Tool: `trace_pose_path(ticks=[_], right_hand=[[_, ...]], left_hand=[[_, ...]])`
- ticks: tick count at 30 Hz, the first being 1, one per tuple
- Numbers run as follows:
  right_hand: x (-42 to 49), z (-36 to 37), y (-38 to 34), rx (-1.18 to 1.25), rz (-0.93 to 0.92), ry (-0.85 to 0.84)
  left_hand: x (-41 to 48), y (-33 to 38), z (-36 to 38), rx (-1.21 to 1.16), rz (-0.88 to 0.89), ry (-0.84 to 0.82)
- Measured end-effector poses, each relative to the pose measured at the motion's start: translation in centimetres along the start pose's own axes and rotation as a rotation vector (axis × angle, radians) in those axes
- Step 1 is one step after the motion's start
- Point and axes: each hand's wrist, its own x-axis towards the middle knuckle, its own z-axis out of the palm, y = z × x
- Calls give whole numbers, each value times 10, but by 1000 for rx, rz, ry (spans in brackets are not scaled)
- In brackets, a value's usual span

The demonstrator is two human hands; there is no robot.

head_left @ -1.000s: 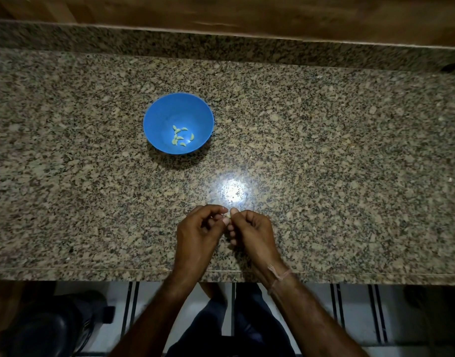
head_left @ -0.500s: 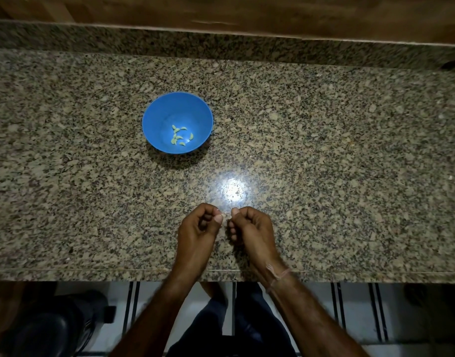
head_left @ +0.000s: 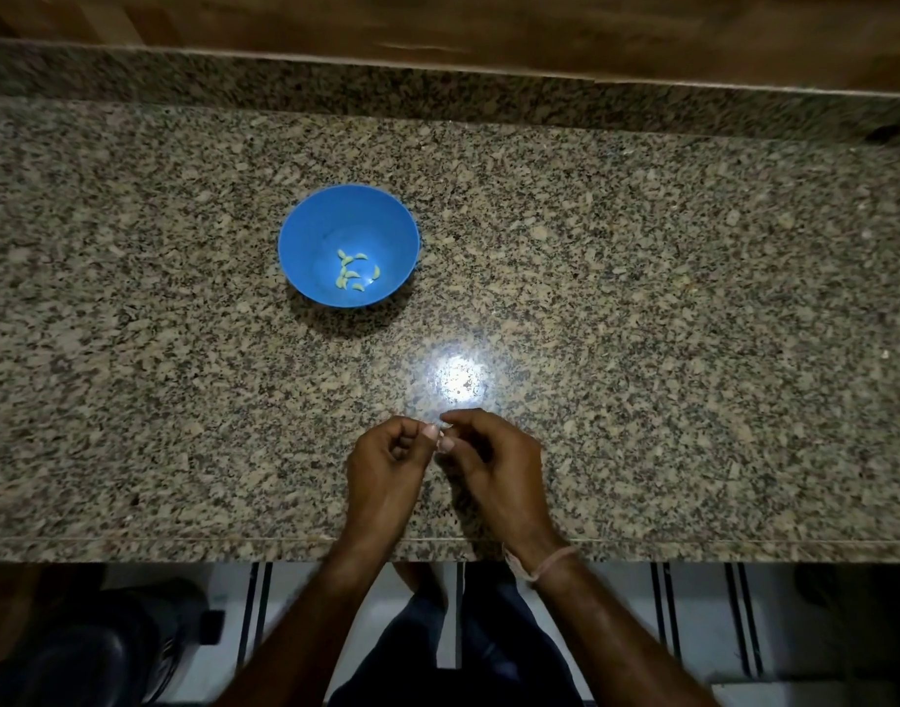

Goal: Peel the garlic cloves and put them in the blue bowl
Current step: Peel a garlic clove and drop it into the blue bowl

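The granite table carries the blue bowl at 11 o'clock from the hands, with a few peeled cloves in its bottom. The left hand and right hand meet fingertip to fingertip, both pinching one garlic clove — tiny, light, firm, probably slippery once bare. Its papery skin wants nails at the tip. No writing shows.

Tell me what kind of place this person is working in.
Most likely a home kitchen: a speckled granite countertop with a raised back ledge, a blue bowl holding peeled garlic cloves, and tiled floor below the counter edge.
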Motion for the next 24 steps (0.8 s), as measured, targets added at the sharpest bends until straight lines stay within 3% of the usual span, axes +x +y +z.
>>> trace_pose_path(ticks=[5, 9, 13, 24], right_hand=[[3, -2, -4, 132, 84, 49], [5, -6, 1, 134, 144, 85], [6, -5, 2, 151, 155, 71], [12, 9, 7, 154, 153, -77]], left_hand=[[-1, -2, 3, 26, -11, 25], [-1, -3, 1, 205, 36, 95], [-4, -1, 0, 384, 207, 104], [-12, -1, -11, 354, 353, 160]])
